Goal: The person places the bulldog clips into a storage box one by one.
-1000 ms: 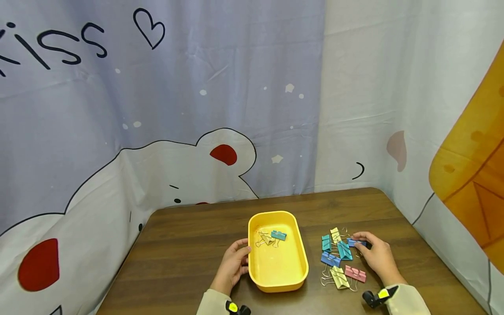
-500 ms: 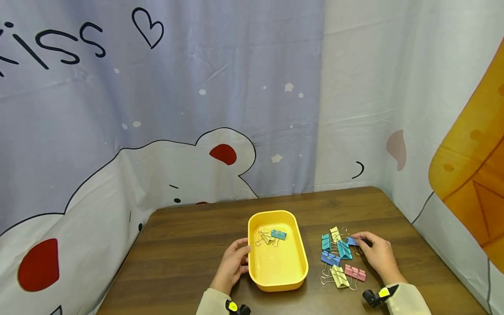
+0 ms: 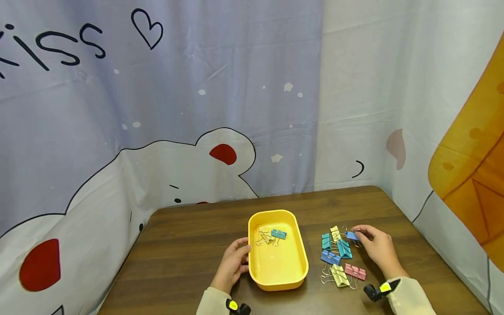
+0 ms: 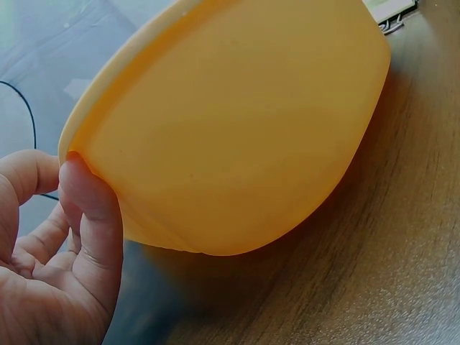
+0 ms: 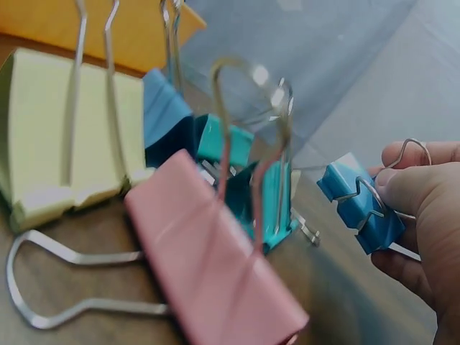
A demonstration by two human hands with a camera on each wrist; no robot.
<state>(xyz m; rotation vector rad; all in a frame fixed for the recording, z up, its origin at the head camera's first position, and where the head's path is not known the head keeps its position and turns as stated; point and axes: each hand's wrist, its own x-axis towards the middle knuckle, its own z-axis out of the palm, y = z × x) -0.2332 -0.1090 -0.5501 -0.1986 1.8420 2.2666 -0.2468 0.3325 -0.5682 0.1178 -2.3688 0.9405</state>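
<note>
Your right hand has the blue clip pinched between thumb and fingers, at the far right edge of the loose group; the thumb presses over the wire handle on the near face while other fingertips sit behind — a hold that probably suits something small with loose wires. Whether the clip is quite off the wooden table you can't tell for certain. Your left hand grips the near-left side of the yellow tray at its rim, thumb and fingers closed on the edge, most likely so that it stays steady in front of you; its inside is left unblocked that way. In the tray, toward the far end, lie a teal clip and pale yellow clipping hardware, close together. To the tray's right, well apart from it, the pink clip lies just beside a larger yellow clip, with another blue one and two teal ones beyond — all bunched within your right hand's reach.
</note>
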